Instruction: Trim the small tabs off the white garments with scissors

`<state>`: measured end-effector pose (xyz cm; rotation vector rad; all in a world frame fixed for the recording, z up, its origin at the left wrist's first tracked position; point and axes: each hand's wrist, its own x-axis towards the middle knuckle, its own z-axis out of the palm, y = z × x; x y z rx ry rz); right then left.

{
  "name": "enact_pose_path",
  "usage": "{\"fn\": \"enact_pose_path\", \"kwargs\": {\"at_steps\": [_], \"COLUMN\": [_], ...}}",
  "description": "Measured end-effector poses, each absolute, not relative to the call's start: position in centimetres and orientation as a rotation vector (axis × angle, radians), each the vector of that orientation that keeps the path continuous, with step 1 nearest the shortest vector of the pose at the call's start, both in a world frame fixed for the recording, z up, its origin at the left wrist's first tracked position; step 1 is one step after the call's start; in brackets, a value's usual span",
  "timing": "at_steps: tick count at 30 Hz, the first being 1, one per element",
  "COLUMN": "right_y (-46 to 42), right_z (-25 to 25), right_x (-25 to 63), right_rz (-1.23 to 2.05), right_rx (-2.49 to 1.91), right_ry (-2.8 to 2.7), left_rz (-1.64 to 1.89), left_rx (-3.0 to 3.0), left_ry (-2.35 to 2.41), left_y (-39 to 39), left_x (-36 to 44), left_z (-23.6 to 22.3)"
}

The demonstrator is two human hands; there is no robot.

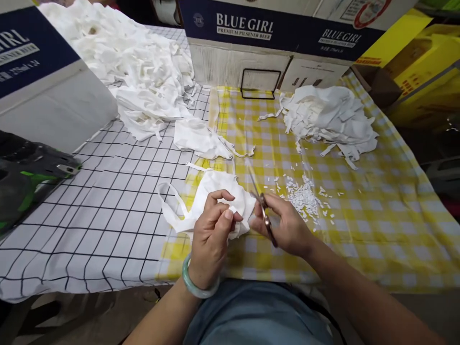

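A white fabric garment with thin straps [212, 184] lies on the table in front of me, partly hidden behind my left hand. My left hand [212, 230], with a green bangle at its wrist, is closed in a pinch with a bit of the white cloth showing at the fingertips. Small scissors [265, 215] with bronze-coloured handles are held in my right hand [287, 225], close to the garment's right side. Their blades point up and away, a little blurred. Many small white snippets [305, 196] lie scattered just beyond my right hand.
A large heap of white garments [143, 67] fills the back left, with one garment [197, 138] nearer. Another pile [327, 117] sits at the right. Beer cartons [237, 57] stand behind, near a black wire stand [259, 84]. A dark bag [28, 177] is at the left edge.
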<state>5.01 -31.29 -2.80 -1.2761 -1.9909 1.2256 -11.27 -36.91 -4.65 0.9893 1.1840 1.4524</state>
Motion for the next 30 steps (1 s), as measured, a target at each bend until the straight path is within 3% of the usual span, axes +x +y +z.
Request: {"fn": "enact_pose_path", "kwargs": {"at_steps": [8,30], "right_y": [-33.1,-33.2], "right_z": [-2.7,-3.3], "right_x": [6.9,7.3], "right_rz": [1.035,1.125], "right_rx": [-1.311,-1.251], "right_ry": [-2.313,-2.231], "left_rz": [1.375,1.307], "left_rx": [1.231,1.351], "left_ry": [1.243,1.277], "left_y": [-37.0,-37.1], "left_x": [-10.2,-9.5], "left_z": [-5.1,-5.4]}}
